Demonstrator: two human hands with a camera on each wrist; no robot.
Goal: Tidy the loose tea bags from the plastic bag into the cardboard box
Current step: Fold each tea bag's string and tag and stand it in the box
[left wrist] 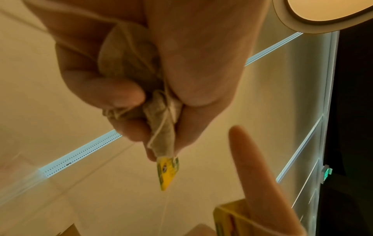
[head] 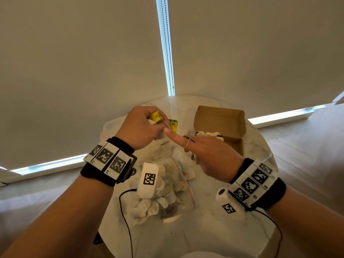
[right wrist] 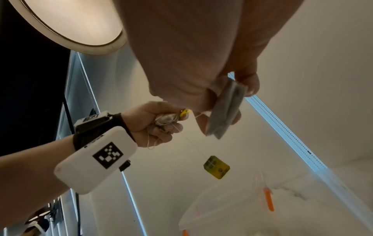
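Observation:
My left hand (head: 141, 125) grips a bunch of tea bags (left wrist: 125, 52) above the table's far side, and one yellow tag (left wrist: 168, 172) sticks out past its fingers. A thin string runs from this bunch to a second yellow tag (head: 173, 125) that dangles free. My right hand (head: 210, 155) points its index finger (head: 176, 139) at the left hand, with string looped round that finger. In the right wrist view its other fingers pinch a grey tea bag (right wrist: 226, 110). The open cardboard box (head: 219, 118) stands at the right with several tea bags (head: 210, 135) inside. The clear plastic bag (head: 163, 192) lies below my hands, with more tea bags in it.
Everything sits on a small round white table (head: 214, 235) with tea crumbs scattered on it. Pale roller blinds close the view behind and on both sides. A black cable (head: 124, 216) hangs from my left wrist unit over the table's left edge.

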